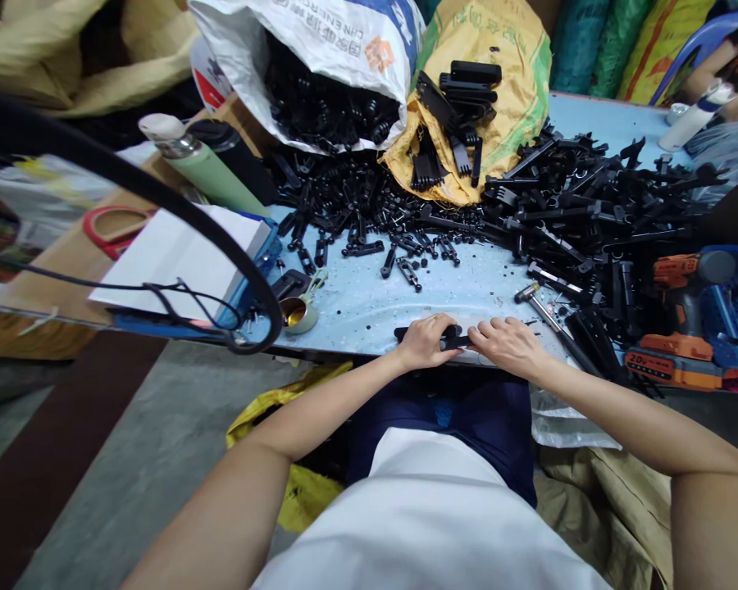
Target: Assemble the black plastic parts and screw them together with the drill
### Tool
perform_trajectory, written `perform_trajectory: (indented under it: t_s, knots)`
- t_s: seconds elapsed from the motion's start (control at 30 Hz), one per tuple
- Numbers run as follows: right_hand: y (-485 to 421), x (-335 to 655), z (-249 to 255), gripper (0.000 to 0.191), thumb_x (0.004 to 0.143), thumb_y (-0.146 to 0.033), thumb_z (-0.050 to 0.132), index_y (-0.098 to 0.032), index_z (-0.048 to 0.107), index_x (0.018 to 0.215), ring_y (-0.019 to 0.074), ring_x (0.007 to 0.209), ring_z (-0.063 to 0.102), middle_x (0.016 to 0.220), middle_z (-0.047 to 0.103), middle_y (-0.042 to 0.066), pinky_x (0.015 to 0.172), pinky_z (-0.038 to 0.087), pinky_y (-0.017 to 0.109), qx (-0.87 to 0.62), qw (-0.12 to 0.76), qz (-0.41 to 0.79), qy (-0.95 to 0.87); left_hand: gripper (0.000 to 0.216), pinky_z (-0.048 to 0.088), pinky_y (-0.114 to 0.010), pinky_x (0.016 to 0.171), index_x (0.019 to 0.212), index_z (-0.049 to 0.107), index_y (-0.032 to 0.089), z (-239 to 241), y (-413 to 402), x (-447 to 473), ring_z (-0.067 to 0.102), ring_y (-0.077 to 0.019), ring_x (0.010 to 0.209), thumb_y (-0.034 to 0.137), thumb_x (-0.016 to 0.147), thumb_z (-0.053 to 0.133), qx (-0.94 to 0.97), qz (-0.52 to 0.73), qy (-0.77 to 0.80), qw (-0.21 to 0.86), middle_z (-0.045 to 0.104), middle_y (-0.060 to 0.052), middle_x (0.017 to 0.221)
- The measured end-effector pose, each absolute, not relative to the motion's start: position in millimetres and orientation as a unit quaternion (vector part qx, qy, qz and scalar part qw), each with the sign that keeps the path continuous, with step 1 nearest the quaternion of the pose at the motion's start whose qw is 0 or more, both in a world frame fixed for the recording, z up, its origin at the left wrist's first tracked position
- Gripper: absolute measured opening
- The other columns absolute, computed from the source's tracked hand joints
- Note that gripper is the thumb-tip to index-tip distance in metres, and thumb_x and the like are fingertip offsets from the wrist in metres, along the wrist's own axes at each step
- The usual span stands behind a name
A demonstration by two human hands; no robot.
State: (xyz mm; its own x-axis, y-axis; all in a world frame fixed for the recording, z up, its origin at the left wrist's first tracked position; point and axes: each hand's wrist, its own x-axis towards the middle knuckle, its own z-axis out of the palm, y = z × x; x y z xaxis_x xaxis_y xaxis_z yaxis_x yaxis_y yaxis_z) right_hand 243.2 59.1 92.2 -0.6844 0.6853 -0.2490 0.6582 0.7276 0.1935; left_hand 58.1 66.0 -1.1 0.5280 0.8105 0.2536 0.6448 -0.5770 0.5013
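Note:
My left hand (pixel 426 340) and my right hand (pixel 507 344) rest at the near edge of a light blue table (pixel 369 303). Both are closed on a long black plastic part (pixel 452 337) that lies flat between them. Its left end sticks out past my left hand. My fingers curl over the part and hide its middle. Small loose black plastic pieces (pixel 399 266) lie scattered just beyond my hands.
A big heap of black plastic parts (pixel 596 205) covers the right of the table. An orange cordless drill (pixel 682 328) lies at the right edge. A white sack (pixel 320 57) and a yellow sack (pixel 498 74) spill parts at the back. A green flask (pixel 202 164), white box (pixel 184 254) and brass cup (pixel 298 311) stand left.

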Motion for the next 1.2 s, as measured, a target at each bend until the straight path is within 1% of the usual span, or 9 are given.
perform_trajectory:
  t_s: [0.23,0.37,0.53,0.7,0.8,0.9,1.0,1.1,1.2]
  knots:
    - [83.5,270.4,68.0,0.032,0.093,-0.039,0.036,-0.017,0.06,0.095,0.017,0.077,0.054,0.086,0.062,0.008,0.061,0.028,0.028,0.353,0.139,0.001,0.925,0.048,0.045,-0.035,0.084,0.111,0.049,0.02,10.9,79.4,65.3,0.056,-0.0238,0.1,0.051,0.076,0.058,0.859,0.154,0.431,0.23,0.06,-0.008,0.106]
    - [114.4,277.2,58.8,0.036,0.092,-0.042,0.037,-0.017,0.062,0.09,0.0197,0.087,0.056,0.089,0.065,0.008,0.068,0.034,0.028,0.401,0.129,-0.048,0.906,0.031,0.042,-0.036,0.089,0.116,0.05,0.014,19.0,120.9,54.1,0.051,-0.0241,0.106,0.025,0.089,0.04,0.789,0.159,0.564,0.185,0.056,-0.013,0.112]
    - [171.4,224.8,53.3,0.031,0.092,-0.033,0.037,-0.015,0.054,0.111,0.0222,0.1,0.053,0.109,0.06,0.012,0.076,0.039,0.03,0.555,0.057,-0.055,0.828,0.033,0.043,-0.039,0.082,0.106,0.058,0.009,24.7,181.8,54.4,0.05,-0.0286,0.106,0.005,0.082,0.035,0.734,0.08,0.666,0.109,0.056,-0.019,0.11]
    - [218.1,184.4,39.3,0.031,0.091,-0.03,0.036,-0.013,0.051,0.112,0.0241,0.104,0.05,0.116,0.054,0.015,0.076,0.042,0.032,0.639,-0.004,-0.02,0.769,0.031,0.042,-0.04,0.081,0.095,0.061,0.005,22.0,198.0,63.7,0.052,-0.0286,0.101,0.003,0.083,0.033,0.741,0.048,0.663,0.094,0.061,-0.02,0.098]
    - [236.8,193.7,34.3,0.034,0.089,-0.014,0.027,-0.013,0.052,0.111,0.0251,0.105,0.049,0.117,0.054,0.018,0.076,0.043,0.033,0.656,0.003,-0.001,0.754,0.034,0.041,-0.04,0.081,0.102,0.059,0.01,18.3,189.2,57.4,0.052,-0.0266,0.101,0.003,0.082,0.033,0.753,0.052,0.651,0.086,0.059,-0.018,0.105]
    - [246.4,209.5,32.4,0.036,0.084,-0.006,0.028,-0.011,0.056,0.107,0.024,0.1,0.052,0.112,0.057,0.019,0.075,0.043,0.032,0.653,0.025,-0.01,0.757,0.04,0.041,-0.04,0.083,0.113,0.054,0.017,16.8,180.7,49.5,0.052,-0.0246,0.103,0.003,0.081,0.034,0.77,0.055,0.63,0.084,0.057,-0.014,0.113]
    - [244.5,219.0,33.7,0.03,0.083,-0.008,0.035,-0.01,0.059,0.102,0.0231,0.091,0.056,0.104,0.061,0.018,0.074,0.043,0.031,0.642,0.03,-0.019,0.766,0.039,0.04,-0.041,0.084,0.115,0.053,0.02,16.6,181.0,50.1,0.051,-0.0253,0.104,0.006,0.081,0.037,0.801,0.061,0.591,0.075,0.057,-0.012,0.113]
    - [228.5,225.9,38.3,0.028,0.084,-0.014,0.038,-0.012,0.059,0.103,0.0235,0.089,0.059,0.098,0.065,0.015,0.075,0.043,0.032,0.634,0.026,-0.017,0.773,0.031,0.038,-0.043,0.086,0.103,0.059,0.017,17.5,190.4,60.4,0.05,-0.0261,0.104,0.008,0.084,0.036,0.817,0.058,0.569,0.068,0.059,-0.012,0.109]
    - [196.2,236.8,42.4,0.026,0.086,-0.024,0.039,-0.016,0.061,0.098,0.0209,0.085,0.061,0.094,0.067,0.01,0.076,0.045,0.032,0.61,-0.062,-0.057,0.788,0.03,0.036,-0.042,0.088,0.092,0.061,0.012,22.7,199.4,72.1,0.05,-0.0259,0.104,0.004,0.085,0.034,0.818,0.053,0.568,0.077,0.062,-0.014,0.101]
